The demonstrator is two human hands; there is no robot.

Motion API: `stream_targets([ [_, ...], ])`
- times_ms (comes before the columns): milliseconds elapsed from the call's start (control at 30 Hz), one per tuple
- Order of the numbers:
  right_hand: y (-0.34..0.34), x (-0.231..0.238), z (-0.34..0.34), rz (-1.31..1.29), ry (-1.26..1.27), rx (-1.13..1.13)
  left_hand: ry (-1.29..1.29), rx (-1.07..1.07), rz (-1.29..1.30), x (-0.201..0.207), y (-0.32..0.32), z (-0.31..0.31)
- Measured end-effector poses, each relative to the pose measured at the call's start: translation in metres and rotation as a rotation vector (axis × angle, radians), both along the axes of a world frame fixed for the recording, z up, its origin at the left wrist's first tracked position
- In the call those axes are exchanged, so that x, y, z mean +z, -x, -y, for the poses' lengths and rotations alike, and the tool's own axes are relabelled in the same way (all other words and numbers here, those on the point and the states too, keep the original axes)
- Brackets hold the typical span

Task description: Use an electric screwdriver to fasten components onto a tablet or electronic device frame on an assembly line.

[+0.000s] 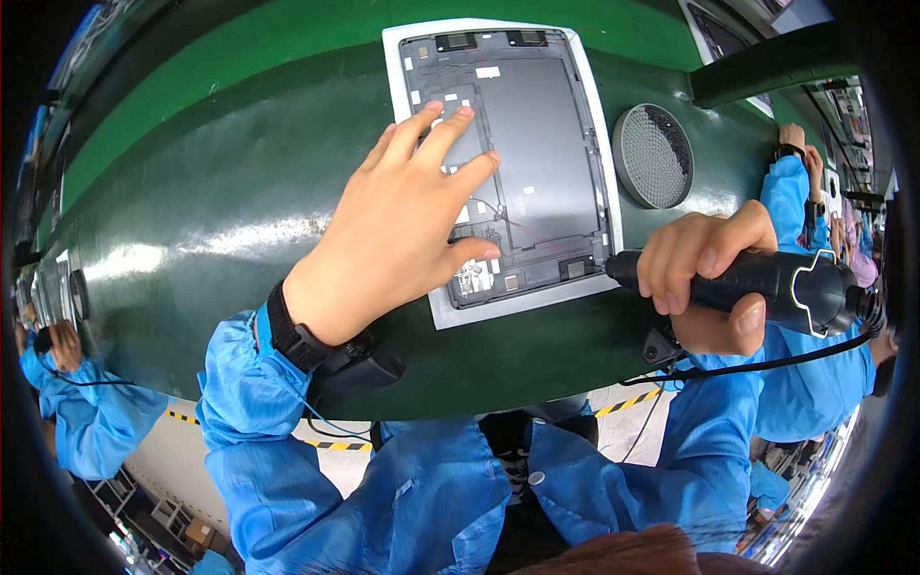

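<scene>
A flat grey tablet-like device (541,144) lies with its inner side up on a white backing (602,125). My left hand (393,220) is open over its left half, with fingers spread and fingertips resting on or just over the inner parts. In my right hand (704,273) is a black electric screwdriver (781,283), gripped with the fingers wrapped round its body. Its nose points left at the device's lower right corner. Whether the bit touches a screw there is too small to tell.
A round dimpled tray (655,156), partly filled with small dark pieces, sits right of the device. The screwdriver's black cable (767,364) loops below my right hand. A black wrist strap (292,326) circles my left wrist. Co-workers in blue sleeves (788,187) work along the green bench (211,201).
</scene>
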State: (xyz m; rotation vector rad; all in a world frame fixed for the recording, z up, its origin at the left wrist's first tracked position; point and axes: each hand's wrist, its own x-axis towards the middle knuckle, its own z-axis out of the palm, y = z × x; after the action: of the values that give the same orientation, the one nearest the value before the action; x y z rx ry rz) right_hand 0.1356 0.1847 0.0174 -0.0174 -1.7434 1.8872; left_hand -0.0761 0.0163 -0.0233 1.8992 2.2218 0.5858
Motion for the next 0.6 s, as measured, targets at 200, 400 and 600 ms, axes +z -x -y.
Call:
stream_targets([
  [200, 0.000, -0.005, 0.001, -0.018, 0.015, 0.009, -0.006, 0.007, -0.006, -0.001, -0.001, 0.002],
  [400, 0.000, -0.010, 0.004, -0.056, 0.077, 0.024, -0.019, -0.001, -0.009, -0.003, 0.000, 0.002],
  [600, -0.002, -0.021, 0.004, -0.187, -0.105, 0.131, -0.014, 0.003, -0.017, -0.003, 0.000, 0.002],
])
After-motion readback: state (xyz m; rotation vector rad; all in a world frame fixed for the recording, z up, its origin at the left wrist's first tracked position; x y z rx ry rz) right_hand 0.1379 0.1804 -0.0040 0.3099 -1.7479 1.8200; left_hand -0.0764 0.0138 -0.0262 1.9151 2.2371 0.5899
